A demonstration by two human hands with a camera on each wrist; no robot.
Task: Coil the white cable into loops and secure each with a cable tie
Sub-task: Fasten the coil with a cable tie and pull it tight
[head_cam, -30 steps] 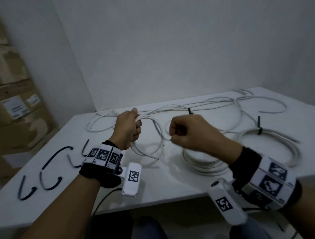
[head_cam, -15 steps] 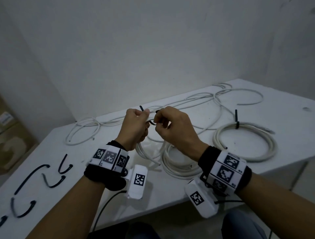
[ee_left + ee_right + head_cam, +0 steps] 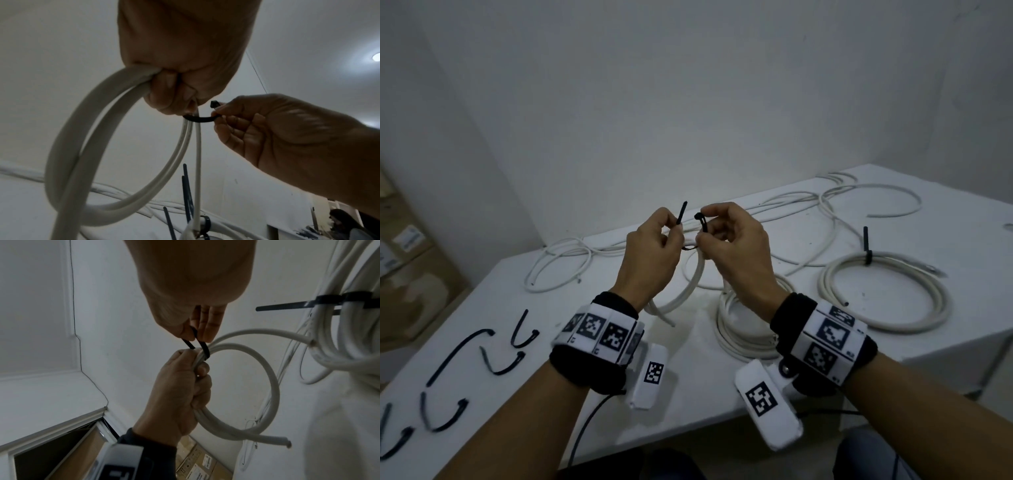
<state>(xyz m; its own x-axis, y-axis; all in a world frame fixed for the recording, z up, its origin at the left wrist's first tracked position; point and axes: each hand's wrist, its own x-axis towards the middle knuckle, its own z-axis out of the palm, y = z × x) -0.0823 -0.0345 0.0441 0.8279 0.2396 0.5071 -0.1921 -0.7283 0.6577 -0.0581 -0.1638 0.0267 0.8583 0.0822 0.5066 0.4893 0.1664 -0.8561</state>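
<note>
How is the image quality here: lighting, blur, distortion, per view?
Head view: dim, even light, soft shadows, wide-angle bending at the white table edge; black cable tie fairly sharp. Left wrist view: dark, left hand looms soft and oversized, bright ceiling lamp flares at the right edge. Right wrist view: dim, right hand blurred up close; coiled white cable clearer.

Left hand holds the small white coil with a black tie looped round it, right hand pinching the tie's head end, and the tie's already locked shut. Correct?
Not locked: in the head view the black tie's tail sticks up free from the left hand, apart from the head end in the right hand. The rest holds for the coil.
</note>
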